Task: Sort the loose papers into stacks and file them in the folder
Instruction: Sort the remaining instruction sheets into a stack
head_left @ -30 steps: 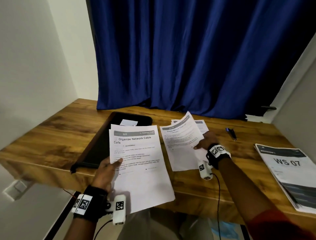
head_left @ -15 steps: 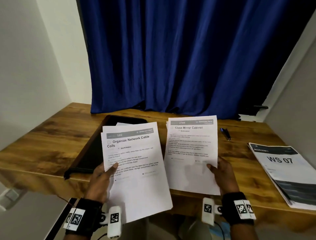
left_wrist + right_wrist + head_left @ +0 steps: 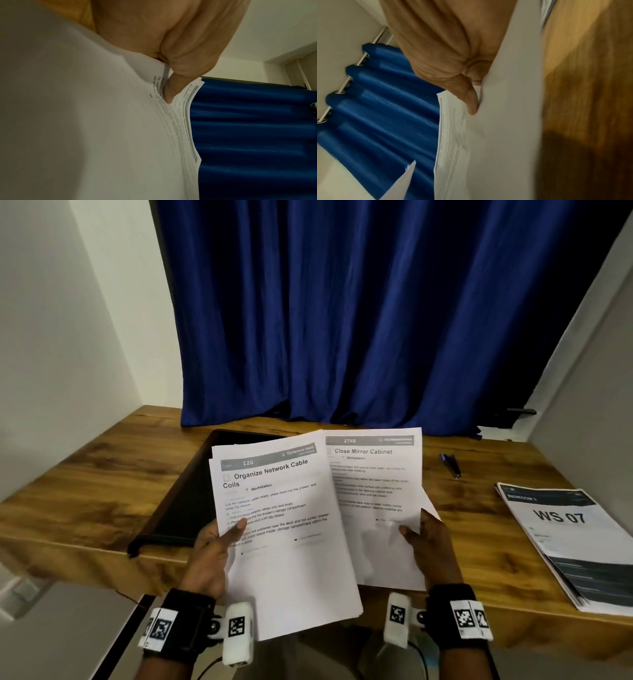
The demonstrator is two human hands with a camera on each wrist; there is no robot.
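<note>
My left hand [image 3: 219, 546] grips a thin stack of white sheets headed "Organize Network Cable Coils" [image 3: 284, 529], thumb pressed on the top page [image 3: 169, 94], above the table's front edge. My right hand [image 3: 428, 539] pinches a second set headed "Close Mirror Cabinet" [image 3: 373, 491], its thumb on the front [image 3: 471, 102]. The two sets are raised side by side, and the left set's right edge overlaps the right set. A black folder [image 3: 181, 508] lies open on the wooden table [image 3: 85, 494] behind the left stack, mostly hidden by it.
A stack of printed sheets marked "WS 07" [image 3: 568, 539] lies at the table's right edge. A dark blue pen [image 3: 450, 465] rests near the back right. A blue curtain [image 3: 342, 320] hangs behind the table; white walls close in on both sides.
My right hand lifted the "Close Mirror Cabinet" sheets off the table and brought them toward me, beside the left stack. The two sets now overlap where a gap showed before.
</note>
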